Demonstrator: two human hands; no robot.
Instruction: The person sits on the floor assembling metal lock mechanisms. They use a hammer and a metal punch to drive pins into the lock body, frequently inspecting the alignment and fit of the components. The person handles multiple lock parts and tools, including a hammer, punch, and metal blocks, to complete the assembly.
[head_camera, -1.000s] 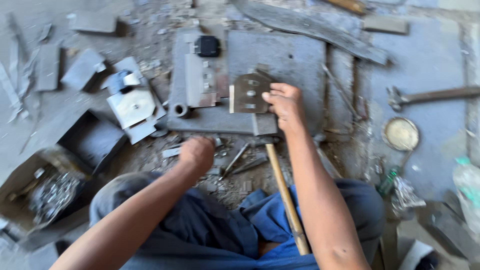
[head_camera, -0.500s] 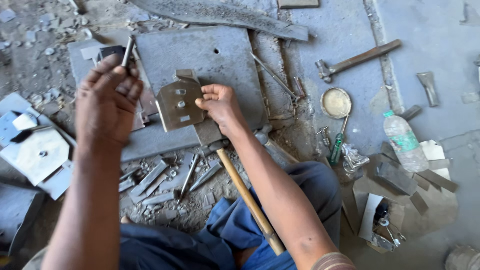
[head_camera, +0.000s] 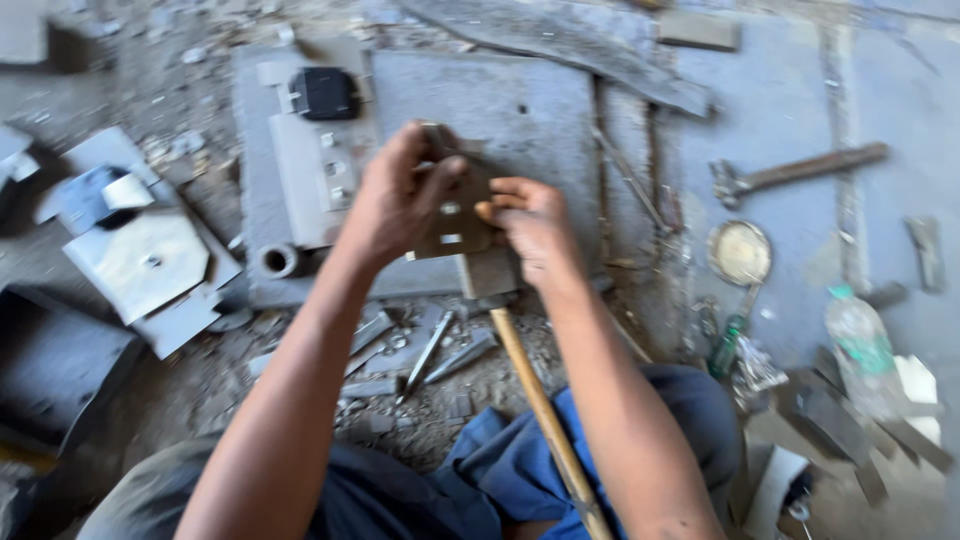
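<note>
Head view: metal bracket (head_camera: 455, 215) pinched between left hand (head_camera: 400, 200) fingers and right hand (head_camera: 535, 225) fingers.

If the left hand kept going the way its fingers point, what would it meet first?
Probably the right hand: the left hand points rightward across the small holed metal plate that both hands hold, though blur leaves depth uncertain.

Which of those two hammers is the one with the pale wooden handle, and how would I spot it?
Start at the big grey steel slab on the floor. At its near edge, just below the person's right hand, sits a blocky hammer head; its pale wooden handle slants back toward the person's lap. The other hammer, far right, is all dark and rusty.
</note>
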